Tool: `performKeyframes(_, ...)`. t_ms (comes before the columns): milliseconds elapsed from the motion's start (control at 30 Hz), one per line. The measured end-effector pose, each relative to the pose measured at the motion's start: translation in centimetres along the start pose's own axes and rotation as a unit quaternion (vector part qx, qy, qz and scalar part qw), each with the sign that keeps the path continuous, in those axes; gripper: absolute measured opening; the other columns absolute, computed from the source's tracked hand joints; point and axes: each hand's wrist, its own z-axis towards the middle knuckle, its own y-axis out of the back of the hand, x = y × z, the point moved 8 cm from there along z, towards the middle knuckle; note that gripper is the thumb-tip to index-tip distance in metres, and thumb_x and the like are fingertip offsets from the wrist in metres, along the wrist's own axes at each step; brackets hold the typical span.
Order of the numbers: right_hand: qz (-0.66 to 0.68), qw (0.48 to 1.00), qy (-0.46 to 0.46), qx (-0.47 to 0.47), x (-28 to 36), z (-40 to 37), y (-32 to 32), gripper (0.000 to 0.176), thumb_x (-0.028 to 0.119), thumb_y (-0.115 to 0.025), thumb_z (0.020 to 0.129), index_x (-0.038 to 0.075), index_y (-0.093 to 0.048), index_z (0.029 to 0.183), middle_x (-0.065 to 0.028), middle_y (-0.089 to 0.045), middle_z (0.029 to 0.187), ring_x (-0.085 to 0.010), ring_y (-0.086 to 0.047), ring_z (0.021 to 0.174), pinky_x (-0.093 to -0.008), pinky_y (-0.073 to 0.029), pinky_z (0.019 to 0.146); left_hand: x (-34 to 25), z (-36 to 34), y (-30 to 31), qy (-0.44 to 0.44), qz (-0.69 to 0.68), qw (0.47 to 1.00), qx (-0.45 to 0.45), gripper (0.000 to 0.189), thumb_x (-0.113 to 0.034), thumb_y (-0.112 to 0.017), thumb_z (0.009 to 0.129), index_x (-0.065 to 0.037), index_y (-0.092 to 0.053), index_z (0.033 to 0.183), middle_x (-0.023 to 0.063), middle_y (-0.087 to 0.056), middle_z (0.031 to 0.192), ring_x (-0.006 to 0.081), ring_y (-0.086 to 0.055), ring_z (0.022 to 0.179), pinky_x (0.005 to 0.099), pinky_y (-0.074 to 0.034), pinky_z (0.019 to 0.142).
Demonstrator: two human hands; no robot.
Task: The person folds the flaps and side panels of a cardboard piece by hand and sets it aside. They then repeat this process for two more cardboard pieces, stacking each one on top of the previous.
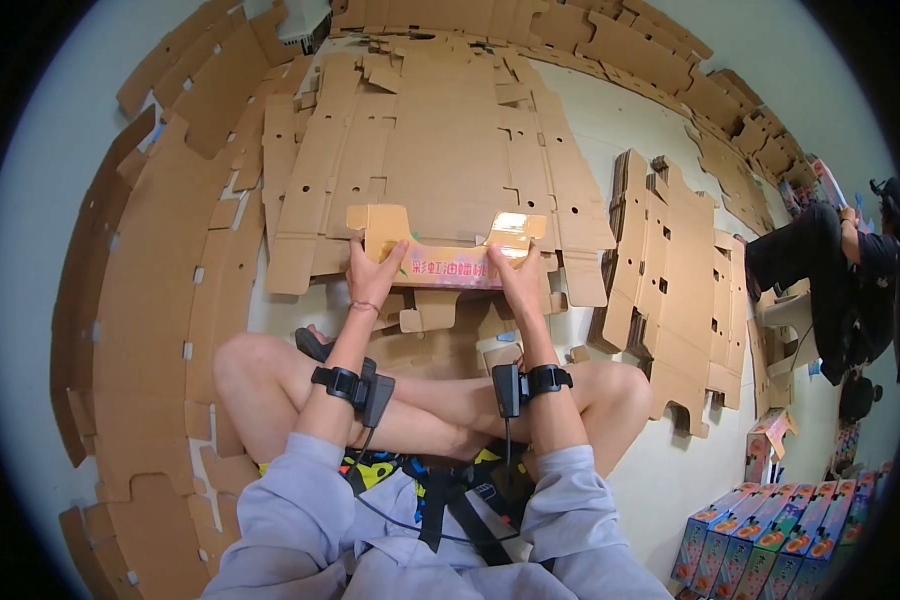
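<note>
Straight ahead at twelve o'clock, just beyond the person's crossed legs, a half-folded box blank stands on its edge on top of a wide pile of flat blanks. The left hand grasps its end at eleven o'clock and the right hand grasps the end at one o'clock, thumbs on the near face; how far the fingers wrap behind cannot be told. The piece is plain brown corrugated card with die-cut tabs and slots, and its raised near panel carries a glossy pink printed strip with lettering, shiny where light hits the right corner. It probably weighs very little and is stiff across each panel yet gives readily at the scored creases; edges and tabs would likely crush or tear under a hard pinch. Flat pressure near the two ends, close to a crease, looks the safest hold. Black wrist straps sit on both forearms. Another stack of blanks lies at three o'clock, and finished printed boxes stand at five o'clock.
</note>
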Motion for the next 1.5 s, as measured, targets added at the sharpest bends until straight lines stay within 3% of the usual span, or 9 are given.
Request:
performKeyframes(267,0.211,0.976,-0.045,0.003,0.6,0.7,1.9,0.059,0.045,-0.059,0.087,-0.001,-0.05,0.123,-0.0123,-0.058,0.116,-0.02,-0.053,0.108,-0.0324,-0.04,0.093,-1.8,-0.5,-0.7,0.108,-0.335,0.916,0.196,0.069,-0.039,-0.066,0.085,-0.012,-0.028,0.134,0.0125,-0.062,0.098,0.0198,-0.066,0.074,0.0269,-0.053,0.051)
performKeyframes(400,0.06,0.992,0.109,0.003,4.0,0.2,1.9,0.046,0.026,-0.067,0.084,-0.002,-0.051,0.116,-0.0094,-0.062,0.103,-0.0159,-0.056,0.097,-0.0297,-0.044,0.083,-1.3,0.0,-0.7,0.108,-0.34,0.922,0.15,0.078,-0.041,-0.064,0.086,-0.011,-0.016,0.139,0.0171,-0.061,0.099,0.0222,-0.066,0.064,0.0273,-0.054,0.049)
performKeyframes(667,-0.09,0.976,0.152,-0.126,2.7,0.7,3.2,0.049,0.031,-0.068,0.082,-0.005,-0.055,0.114,-0.0173,-0.055,0.116,-0.027,-0.054,0.101,-0.0337,-0.041,0.09,-2.0,0.1,1.3,0.051,-0.188,0.98,0.041,0.091,-0.044,-0.066,0.082,-0.009,-0.009,0.143,0.0201,-0.06,0.099,0.0219,-0.062,0.048,0.0243,-0.049,0.037)
performKeyframes(867,0.062,0.984,0.027,-0.166,-0.9,1.7,4.6,0.048,0.038,-0.06,0.088,-0.002,-0.059,0.113,-0.015,-0.057,0.111,-0.024,-0.053,0.102,-0.0347,-0.041,0.09,0.6,1.7,3.4,-0.06,-0.034,0.991,-0.116,0.084,-0.051,-0.061,0.083,-0.008,-0.022,0.144,0.0209,-0.051,0.124,0.033,-0.056,0.11,0.0427,-0.048,0.089)
performKeyframes(1000,0.184,0.939,-0.05,-0.286,-2.2,4.5,10.6,0.041,0.04,-0.048,0.094,0.002,-0.057,0.107,-0.0046,-0.054,0.083,-0.0153,-0.053,0.077,-0.0301,-0.046,0.068,-1.4,3.3,9.2,-0.019,-0.329,0.926,-0.186,0.074,-0.056,-0.052,0.087,-0.01,-0.032,0.141,0.0172,-0.044,0.134,0.0315,-0.039,0.126,0.0437,-0.033,0.101)
performKeyframes(1067,0.225,0.947,-0.087,-0.212,-2.8,8.2,14.3,0.046,0.052,-0.053,0.088,0.008,-0.055,0.098,-0.0006,-0.051,0.079,-0.0099,-0.049,0.065,-0.027,-0.04,0.057,-3.3,6.6,13.3,0.005,-0.293,0.935,-0.201,0.065,-0.054,-0.05,0.088,-0.009,-0.041,0.134,0.015,-0.046,0.132,0.0292,-0.044,0.121,0.0417,-0.037,0.097)
performKeyframes(1167,-0.08,0.991,-0.088,-0.06,1.3,10.0,17.2,0.051,0.053,-0.056,0.085,0.006,-0.055,0.105,-0.0041,-0.056,0.086,-0.0132,-0.054,0.067,-0.0321,-0.045,0.062,-6.7,12.1,16.2,-0.009,-0.137,0.988,-0.073,0.064,-0.054,-0.055,0.085,-0.009,-0.047,0.129,0.0106,-0.054,0.119,0.0226,-0.051,0.106,0.0426,-0.038,0.093)
performKeyframes(1267,-0.324,0.921,-0.193,0.102,-1.8,10.7,19.1,0.058,0.054,-0.058,0.083,0.006,-0.053,0.114,-0.0076,-0.059,0.096,-0.0165,-0.059,0.069,-0.0375,-0.049,0.067,-4.1,16.6,16.4,-0.101,0.086,0.991,0.026,0.052,-0.041,-0.06,0.086,-0.003,-0.054,0.12,0.0107,-0.06,0.11,0.0197,-0.056,0.1,0.0328,-0.043,0.088)
performKeyframes(1500,-0.224,0.942,-0.213,0.13,-5.0,7.3,18.4,0.043,0.035,-0.063,0.083,0.003,-0.056,0.11,-0.0031,-0.059,0.065,-0.0147,-0.06,0.052,-0.027,-0.052,0.052,3.0,12.3,15.7,0.095,0.183,0.974,0.094,0.073,-0.033,-0.069,0.081,0.005,-0.038,0.134,0.0109,-0.064,0.095,0.0162,-0.061,0.079,0.0273,-0.049,0.067)
